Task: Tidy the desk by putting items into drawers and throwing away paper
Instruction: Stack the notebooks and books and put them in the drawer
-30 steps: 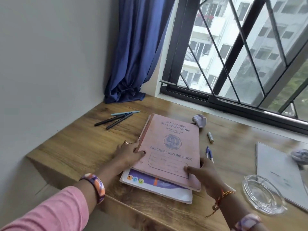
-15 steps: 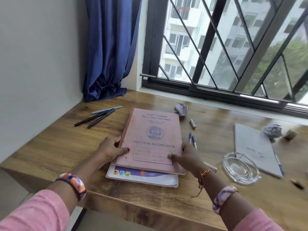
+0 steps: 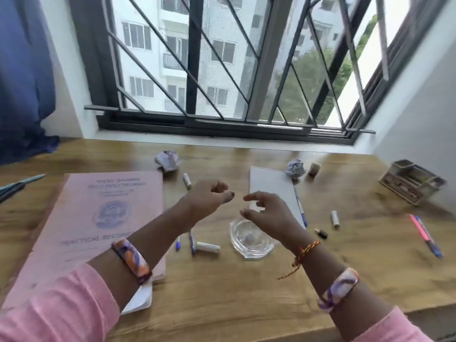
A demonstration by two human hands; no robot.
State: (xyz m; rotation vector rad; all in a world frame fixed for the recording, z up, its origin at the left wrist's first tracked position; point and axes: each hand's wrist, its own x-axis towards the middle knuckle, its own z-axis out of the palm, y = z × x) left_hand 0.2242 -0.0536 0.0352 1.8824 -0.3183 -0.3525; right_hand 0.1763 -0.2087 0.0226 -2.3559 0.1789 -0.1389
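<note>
A pink record book (image 3: pixel 98 218) lies on a white notebook (image 3: pixel 138 302) at the left of the wooden desk (image 3: pixel 222 292). My left hand (image 3: pixel 207 201) and my right hand (image 3: pixel 266 213) hover empty above the desk's middle, fingers loosely curled and apart, near a grey notepad (image 3: pixel 271 188). My right hand is over a glass ashtray (image 3: pixel 251 239). Two crumpled paper balls (image 3: pixel 167 160) (image 3: pixel 295 169) lie near the window. Blue pens (image 3: pixel 185 240) and a white cap (image 3: pixel 208 247) lie beside the book.
A desk organiser (image 3: pixel 410 181) stands at the far right. A pink and a blue pen (image 3: pixel 425 234), a small white tube (image 3: pixel 334 218), a lipstick-like piece (image 3: pixel 321 233), an eraser (image 3: pixel 314 168) and a marker (image 3: pixel 187 180) are scattered about. Pens (image 3: pixel 19 183) lie at the left edge.
Both hands have let go of the pink book and lifted toward the desk's middle. The view has swung right, showing the organiser and more pens.
</note>
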